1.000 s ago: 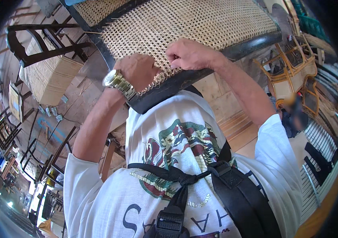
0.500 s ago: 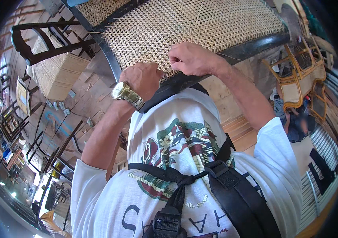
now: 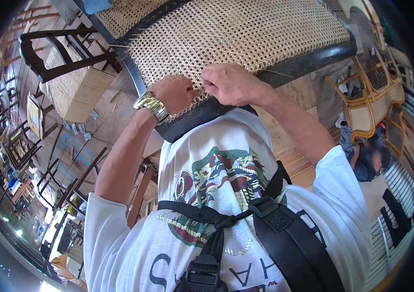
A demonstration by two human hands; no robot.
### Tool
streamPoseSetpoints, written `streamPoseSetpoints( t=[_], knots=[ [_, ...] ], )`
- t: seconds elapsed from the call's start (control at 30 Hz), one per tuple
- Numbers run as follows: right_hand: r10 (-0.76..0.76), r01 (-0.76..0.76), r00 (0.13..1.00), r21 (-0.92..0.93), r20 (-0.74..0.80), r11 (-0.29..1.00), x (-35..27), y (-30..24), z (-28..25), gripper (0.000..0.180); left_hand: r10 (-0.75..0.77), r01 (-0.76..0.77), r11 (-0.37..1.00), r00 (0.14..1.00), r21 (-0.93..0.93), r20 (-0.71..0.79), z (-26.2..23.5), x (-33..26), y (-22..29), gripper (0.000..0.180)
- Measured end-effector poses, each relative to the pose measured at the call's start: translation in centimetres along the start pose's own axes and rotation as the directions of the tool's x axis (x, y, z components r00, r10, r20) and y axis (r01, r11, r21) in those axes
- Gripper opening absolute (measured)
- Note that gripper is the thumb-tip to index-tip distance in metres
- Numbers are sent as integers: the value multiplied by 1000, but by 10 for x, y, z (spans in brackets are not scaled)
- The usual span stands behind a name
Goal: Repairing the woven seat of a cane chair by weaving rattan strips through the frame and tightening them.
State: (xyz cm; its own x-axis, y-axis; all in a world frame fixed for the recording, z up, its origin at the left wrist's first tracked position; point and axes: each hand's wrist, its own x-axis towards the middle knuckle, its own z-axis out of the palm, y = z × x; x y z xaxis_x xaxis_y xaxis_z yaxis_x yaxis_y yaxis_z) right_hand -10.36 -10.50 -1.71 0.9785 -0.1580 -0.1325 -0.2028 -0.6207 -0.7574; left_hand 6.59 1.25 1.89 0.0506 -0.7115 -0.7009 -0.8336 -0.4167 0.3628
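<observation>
A woven cane panel (image 3: 236, 31) is set in a dark, glossy frame (image 3: 309, 57) in front of me. At its near edge, toward the left corner, my two hands work close together, fingertips almost meeting. My left hand (image 3: 174, 93), with a metal-banded watch (image 3: 152, 105) on the wrist, rests over the cane edge, fingers curled in a pinch. Bent fingers of my right hand (image 3: 232, 85) press together just beside it, on the weave. Whatever lies between the fingertips is hidden or too thin to make out. Loose cane ends stick out along the panel's edges.
A dark chair frame (image 3: 66, 53) leans by a cardboard box (image 3: 73, 90) at left. Several dark metal frames stand beyond. To the right are light-brown wooden chairs (image 3: 369, 107), with a person (image 3: 367, 158) low beside them. A second cane panel (image 3: 124, 17) adjoins at upper left.
My right hand has come down and slightly left, closer to my left hand. My left hand stays at the cane edge, its wrist turned a little. The view has shifted slightly.
</observation>
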Motion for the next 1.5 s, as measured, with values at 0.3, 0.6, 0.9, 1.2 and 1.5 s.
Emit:
streamPoseSetpoints(
  t=[0.3,0.6,0.9,1.2,1.5],
  knots=[
    [159,-158,987,-91,2,983,0,-15,-1,15,31,3,987,978,-160,207,-7,21,-8,45],
    [386,-381,921,93,-49,920,-32,-17,-8,16,22,-47,983,990,-180,-140,-20,-10,-62,38],
    [276,-274,948,36,-160,961,-20,-26,3,14,43,-215,856,936,-470,-349,34,-32,-68,23],
    [195,-202,976,-70,-93,977,-6,-28,14,14,79,-233,899,919,-371,-385,48,-27,-42,23],
    [246,-246,966,18,-77,969,-16,-26,5,16,-21,-131,916,929,-379,-370,46,-37,-17,28]
  ],
)
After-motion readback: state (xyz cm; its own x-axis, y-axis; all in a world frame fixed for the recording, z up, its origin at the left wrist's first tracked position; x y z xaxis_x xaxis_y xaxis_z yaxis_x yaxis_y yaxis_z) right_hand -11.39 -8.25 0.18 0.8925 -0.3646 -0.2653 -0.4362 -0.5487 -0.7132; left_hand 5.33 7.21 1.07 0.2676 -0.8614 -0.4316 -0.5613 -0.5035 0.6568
